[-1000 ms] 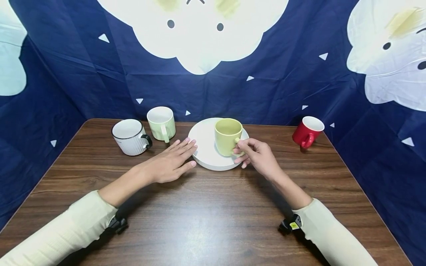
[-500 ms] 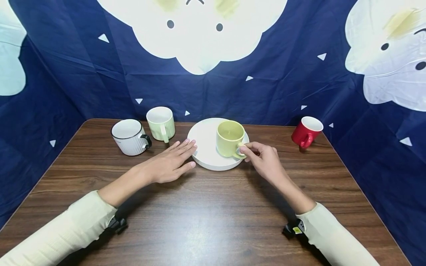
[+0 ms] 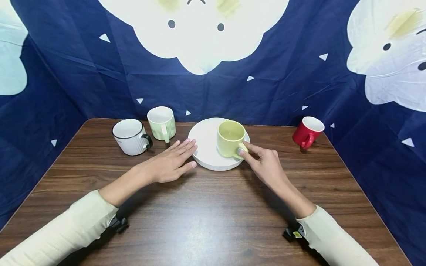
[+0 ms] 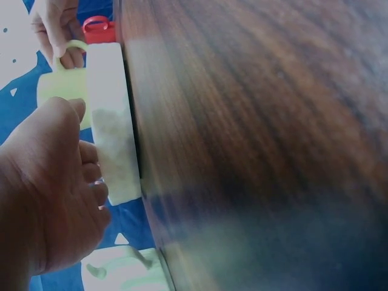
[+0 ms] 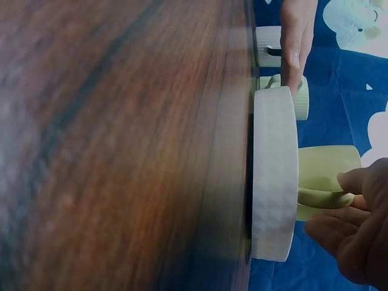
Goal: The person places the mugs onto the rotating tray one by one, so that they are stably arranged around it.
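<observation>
A yellow-green mug (image 3: 229, 138) stands upright on the right part of a thick white round stand (image 3: 203, 142), whose patterned side shows in the right wrist view. My right hand (image 3: 267, 164) pinches the mug's handle (image 5: 324, 198) between the thumb and the fingers; its fingertips are partly hidden behind the handle. On the stand's left rim rest the fingertips of my left hand (image 3: 166, 164), its fingers straight and the palm down. Seen from the left wrist, this hand lies in front of part of the mug and the stand (image 4: 114, 121).
To the left are a white ribbed mug (image 3: 131, 142) with a black rim and handle, and a pale green ribbed mug (image 3: 158, 127). A red mug (image 3: 304, 135) stands at the far right of the wooden table (image 3: 199, 214). Dark blue cloth (image 3: 206, 96) hangs behind and beside the table.
The yellow-green mug has shifted slightly right and turned so its handle points more toward me. My right fingers have drawn together on the handle. The left hand has stayed still.
</observation>
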Tool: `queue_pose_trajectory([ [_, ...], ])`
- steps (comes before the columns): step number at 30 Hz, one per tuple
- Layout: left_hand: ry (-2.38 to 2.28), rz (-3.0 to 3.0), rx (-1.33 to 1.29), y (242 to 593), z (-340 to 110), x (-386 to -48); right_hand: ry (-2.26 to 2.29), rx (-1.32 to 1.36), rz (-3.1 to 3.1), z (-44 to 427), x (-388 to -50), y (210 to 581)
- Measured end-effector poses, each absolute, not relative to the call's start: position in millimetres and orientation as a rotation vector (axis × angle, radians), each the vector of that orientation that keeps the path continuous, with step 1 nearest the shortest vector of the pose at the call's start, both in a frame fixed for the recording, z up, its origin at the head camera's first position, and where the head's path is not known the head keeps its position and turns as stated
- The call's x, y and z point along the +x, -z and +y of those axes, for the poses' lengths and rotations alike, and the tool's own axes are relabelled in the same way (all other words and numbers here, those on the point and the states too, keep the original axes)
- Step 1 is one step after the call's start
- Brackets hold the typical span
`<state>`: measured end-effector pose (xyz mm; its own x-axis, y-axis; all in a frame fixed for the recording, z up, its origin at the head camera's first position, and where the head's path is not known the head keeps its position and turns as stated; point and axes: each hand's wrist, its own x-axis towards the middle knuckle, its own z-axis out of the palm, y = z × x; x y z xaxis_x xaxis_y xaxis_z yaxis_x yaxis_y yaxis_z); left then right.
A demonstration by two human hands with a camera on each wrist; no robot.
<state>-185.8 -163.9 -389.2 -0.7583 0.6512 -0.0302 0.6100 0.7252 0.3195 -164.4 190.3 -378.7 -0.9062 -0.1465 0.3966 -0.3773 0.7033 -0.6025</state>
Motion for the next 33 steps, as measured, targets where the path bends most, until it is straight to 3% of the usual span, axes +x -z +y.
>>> queue_pose_trajectory([
  [19,-0.445,2.778,1.038,390,-165,-184,-0.946,0.495,-2.6,197,-167,380],
  [33,-0.439,2.778,1.028,390,-164,-185,-0.723,0.9,-2.384,221,-181,385],
])
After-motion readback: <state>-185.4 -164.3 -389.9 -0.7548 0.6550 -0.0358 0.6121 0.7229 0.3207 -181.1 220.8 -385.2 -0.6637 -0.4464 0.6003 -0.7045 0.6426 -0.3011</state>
